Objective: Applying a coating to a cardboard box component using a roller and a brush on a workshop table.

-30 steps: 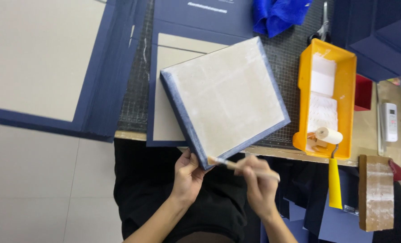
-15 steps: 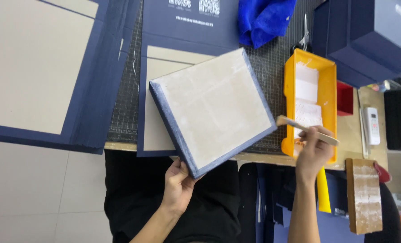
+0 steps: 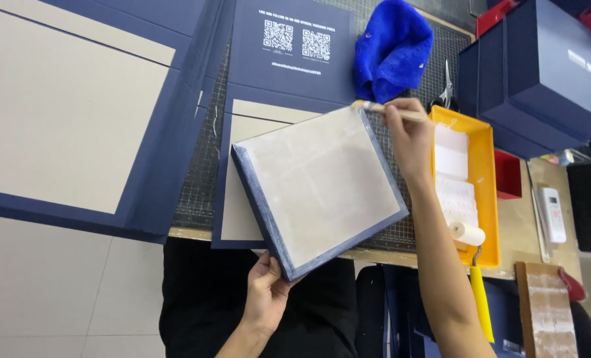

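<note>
Beyond the shallow box's far left edge, the large navy-bordered board sheet (image 3: 70,113) is lying flat on the bench (image 3: 527,199), untouched. The shallow box (image 3: 319,189), navy-walled with a pale coated face, is sitting tilted over the dark cutting mat (image 3: 196,179); it has turned a little since a second ago. To its right the yellow tray (image 3: 484,172) is carrying the small roller (image 3: 468,233). Above the box's top corner the blue cloth (image 3: 391,50) is lying bunched. Your left hand (image 3: 266,295) is pinching the box's near corner, steadying it. Your right hand (image 3: 408,132), back from the tray, is closed around the thin brush (image 3: 391,111), now laying its tip on the box's far corner, so coating appears to be resuming there.
</note>
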